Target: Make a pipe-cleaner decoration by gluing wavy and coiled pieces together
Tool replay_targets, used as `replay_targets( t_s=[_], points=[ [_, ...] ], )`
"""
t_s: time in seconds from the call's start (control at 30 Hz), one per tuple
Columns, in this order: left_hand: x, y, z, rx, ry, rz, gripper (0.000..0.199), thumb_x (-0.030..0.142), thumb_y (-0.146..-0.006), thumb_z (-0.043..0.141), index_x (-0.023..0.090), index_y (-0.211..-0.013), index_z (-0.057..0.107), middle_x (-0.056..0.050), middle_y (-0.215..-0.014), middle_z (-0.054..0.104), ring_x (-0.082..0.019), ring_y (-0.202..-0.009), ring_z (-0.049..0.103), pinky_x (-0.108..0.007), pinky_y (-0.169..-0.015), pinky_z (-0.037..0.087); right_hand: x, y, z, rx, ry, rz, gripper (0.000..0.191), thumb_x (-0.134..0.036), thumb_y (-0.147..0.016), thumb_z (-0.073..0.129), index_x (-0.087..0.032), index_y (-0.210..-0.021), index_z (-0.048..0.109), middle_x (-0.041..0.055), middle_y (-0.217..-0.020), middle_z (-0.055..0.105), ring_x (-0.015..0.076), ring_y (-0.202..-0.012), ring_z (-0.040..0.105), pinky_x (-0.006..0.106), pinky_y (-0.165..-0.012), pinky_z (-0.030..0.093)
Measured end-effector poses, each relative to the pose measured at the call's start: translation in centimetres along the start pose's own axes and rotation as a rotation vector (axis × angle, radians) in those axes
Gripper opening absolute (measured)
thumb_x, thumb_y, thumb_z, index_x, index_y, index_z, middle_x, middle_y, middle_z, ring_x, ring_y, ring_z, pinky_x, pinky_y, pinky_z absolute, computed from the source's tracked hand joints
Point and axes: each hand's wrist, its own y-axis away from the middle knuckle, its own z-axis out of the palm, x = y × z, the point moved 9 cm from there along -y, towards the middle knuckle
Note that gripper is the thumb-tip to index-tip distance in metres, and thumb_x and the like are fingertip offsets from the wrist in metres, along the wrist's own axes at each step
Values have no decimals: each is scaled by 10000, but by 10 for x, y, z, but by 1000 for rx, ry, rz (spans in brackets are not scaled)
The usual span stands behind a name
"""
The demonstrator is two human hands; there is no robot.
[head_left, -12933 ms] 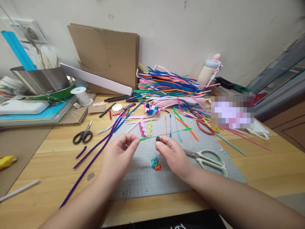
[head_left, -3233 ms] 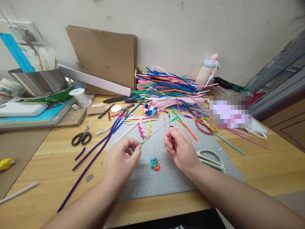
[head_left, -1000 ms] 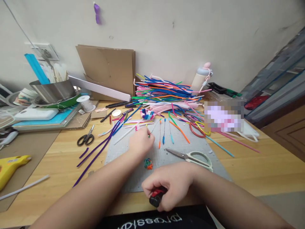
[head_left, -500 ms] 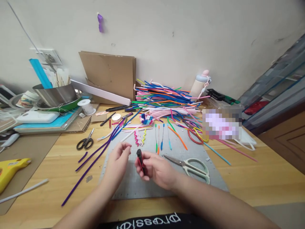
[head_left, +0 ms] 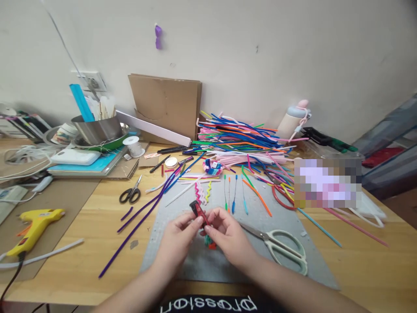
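Observation:
Both hands meet above the grey mat (head_left: 192,269). Between their fingertips is a small red and black object (head_left: 199,213), tilted, its black end up and to the left. My left hand (head_left: 180,239) pinches it from the left side. My right hand (head_left: 230,237) has its fingers closed on its lower end. Just under the fingers shows a small teal and orange piece (head_left: 210,243), partly hidden. Wavy pink and yellow strips (head_left: 202,193) lie behind the hands. Green-handled scissors (head_left: 286,248) rest right of my right hand.
A pile of coloured pipe cleaners (head_left: 241,139) lies at the back. Black scissors (head_left: 130,194), purple pipe cleaners (head_left: 137,226) and a yellow glue gun (head_left: 37,226) are on the left. Thin double-ended sticks (head_left: 233,195) lie behind the right hand. A bottle (head_left: 291,121) stands back right.
My left hand has moved right and now grips the red and black object together with my right hand. The teal and orange piece has come into sight. The view has shifted left.

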Motion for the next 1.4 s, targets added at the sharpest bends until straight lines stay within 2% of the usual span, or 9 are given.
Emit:
replay_targets(
  t_s=[0.1,0.17,0.3,0.47,0.7,0.8,1.07,1.23,1.4],
  points=[
    [21,-32,-34,92,-152,77,298,437,-806,523,163,-735,617,-27,-703,637,-129,-609,547,-233,-571,424,-1,0,-10,84,72,-13,172,-260,-757,653,-215,-827,502,16,-918,526,158,-851,536,296,-737,450],
    [31,-63,-62,163,-453,61,352,465,-833,419,174,-772,607,-43,-738,672,-159,-654,601,-246,-566,436,0,-1,-15,120,95,-7,117,-238,-768,615,-214,-809,508,11,-892,509,151,-814,522,286,-705,443],
    [44,-123,-108,296,-714,57,288,424,-798,472,180,-713,598,-54,-697,661,-196,-640,581,-281,-586,392,0,-2,-20,136,137,-52,46,-205,-799,567,-215,-806,523,6,-871,513,140,-767,496,276,-682,427],
    [45,-156,-114,350,-933,77,260,433,-744,575,182,-774,633,-92,-777,675,-253,-750,597,-301,-627,368,-1,-2,-19,109,161,-112,79,-131,-809,519,-209,-817,527,10,-869,526,132,-759,492,275,-689,416],
    [40,-165,-80,254,-1060,93,279,454,-721,620,194,-817,650,-93,-828,691,-251,-772,614,-286,-615,387,4,-4,-20,99,146,-45,62,-146,-814,517,-203,-821,540,-10,-759,529,126,-713,521,267,-667,417],
    [45,-166,-102,284,-1100,28,329,491,-734,599,179,-821,659,-92,-804,687,-250,-750,613,-290,-602,384,4,-4,-19,91,148,-32,35,-170,-822,528,-199,-808,539,-9,-744,530,127,-703,526,265,-653,417],
    [37,-153,-196,275,-1162,-239,354,446,-715,642,139,-892,624,17,-603,632,-160,-553,580,-244,-572,386,9,-3,-15,59,140,30,46,-148,-785,516,-192,-786,529,-21,-727,517,113,-668,510,241,-601,410],
    [20,-139,-195,257,-1179,-315,361,480,-707,630,151,-856,624,26,-497,594,-203,-607,623,-255,-574,388,9,-3,-15,62,147,35,28,-173,-796,511,-196,-789,524,-17,-717,512,121,-663,505,231,-549,415],
    [3,-131,-181,224,-1145,-334,315,436,-663,669,171,-822,607,-10,-607,672,-204,-575,651,-263,-554,427,4,-3,-16,71,193,-9,47,-148,-790,514,-189,-776,532,-18,-708,523,112,-657,512,241,-593,419]
  ],
)
